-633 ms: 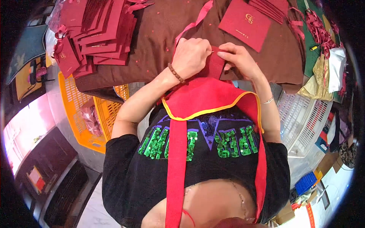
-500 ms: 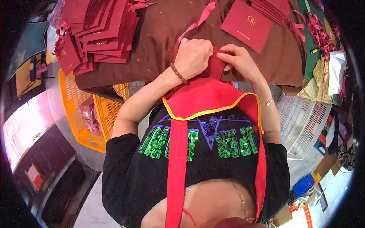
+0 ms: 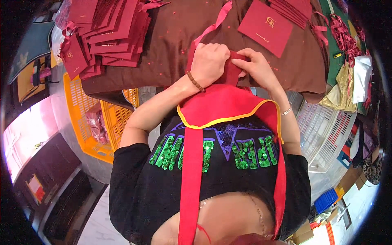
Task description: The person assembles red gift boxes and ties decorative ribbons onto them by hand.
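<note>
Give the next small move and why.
Perhaps steady the dark red piece with the right hand and draw in the pink ribbon with the left hand: both hands are at the piece, while the ribbon trails beyond the left hand.

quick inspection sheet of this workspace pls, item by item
surface: brown cloth, scattered red specks
job's things: dark red piece between both hands; stacked dark red cards left, single card upper right; ribbon beyond the left hand
clutter: ribbon bundle, gold wrap, white wrap at far right
grips: left grip curled closed on the piece, fingertips hidden; right grip pinching its edge
cables: nothing seen
surroundings: yellow crate left, white crate right
</note>
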`<state>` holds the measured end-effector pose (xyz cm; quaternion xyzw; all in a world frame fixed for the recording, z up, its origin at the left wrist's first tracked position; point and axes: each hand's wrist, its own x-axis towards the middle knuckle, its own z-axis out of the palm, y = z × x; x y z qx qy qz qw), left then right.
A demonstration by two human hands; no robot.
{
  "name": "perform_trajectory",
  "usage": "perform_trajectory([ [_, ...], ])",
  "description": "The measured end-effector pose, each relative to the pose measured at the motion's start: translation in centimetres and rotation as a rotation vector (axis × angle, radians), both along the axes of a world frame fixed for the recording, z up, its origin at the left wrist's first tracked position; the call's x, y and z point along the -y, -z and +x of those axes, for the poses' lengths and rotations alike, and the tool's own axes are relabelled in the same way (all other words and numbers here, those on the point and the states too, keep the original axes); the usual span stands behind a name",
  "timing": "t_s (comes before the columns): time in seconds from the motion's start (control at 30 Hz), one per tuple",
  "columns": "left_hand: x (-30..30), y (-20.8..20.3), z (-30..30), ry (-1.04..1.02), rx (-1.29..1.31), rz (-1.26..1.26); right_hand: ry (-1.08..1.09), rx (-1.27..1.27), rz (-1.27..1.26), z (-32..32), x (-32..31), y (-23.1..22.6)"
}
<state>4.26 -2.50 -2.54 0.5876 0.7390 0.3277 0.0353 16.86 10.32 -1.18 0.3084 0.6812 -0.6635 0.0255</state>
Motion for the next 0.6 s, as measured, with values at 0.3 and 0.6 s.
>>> perform_trajectory([
  [0.3, 0.0, 0.1, 0.2, -0.048, 0.006, 0.058, -0.044, 0.059, 0.006, -0.1, -0.7, 0.3],
  [0.6, 0.1, 0.1, -0.4, -0.042, -0.027, 0.107, 0.001, -0.017, -0.137, 0.3, -0.4, 0.6],
])
